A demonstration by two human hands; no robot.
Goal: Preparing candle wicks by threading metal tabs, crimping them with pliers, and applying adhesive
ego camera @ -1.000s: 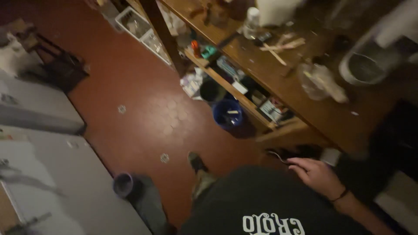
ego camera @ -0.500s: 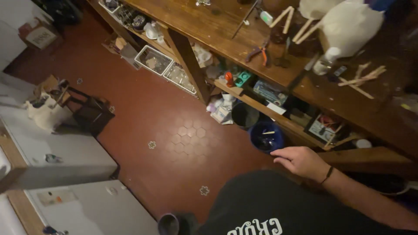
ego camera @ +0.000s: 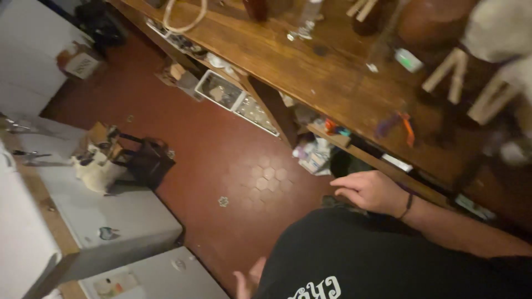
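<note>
R hand point(ego camera: 372, 192) sits at about 4 o'clock in the head view, palm down, fingers loosely curled and a bit spread, its grip half open with nothing in it. A dark band circles the wrist. It hangs just in front of the wooden bench point(ego camera: 310, 66), level w/ the lower shelf point(ego camera: 388, 160) under the bench top, not touching either as far as I can tell. Nearest things: a dark round tub point(ego camera: 342, 164) just at 11 o'clock of the hand, partly hidden, and a crumpled white bag point(ego camera: 315, 155) beside it on the floor.

L hand point(ego camera: 248, 279) shows only as a few fingertips at 6 o'clock, low by the black shirt point(ego camera: 360, 260); looks open, nothing seen in it, but mostly cut off.

On the bench top: purple-and-orange pliers point(ego camera: 394, 124) at 2 o'clock, pale wooden sticks point(ego camera: 451, 69), a clear bottle point(ego camera: 308, 16), a loop of cord point(ego camera: 184, 15) at 12. Clear plastic trays point(ego camera: 235, 98) lie on the red tile floor point(ego camera: 210, 149) under the bench edge. White cabinet tops point(ego camera: 94, 205) run along 8 o'clock, w/ a dark bag point(ego camera: 145, 161) and a white bundle point(ego camera: 95, 169) near.

Step, as I judge: R hand mid-reach along the shelf zone, nothing grasped yet. Any grasp from here would need the hand to drop lower and close in on one item; the shelf is dim and crowded, so contents are hard to tell.
</note>
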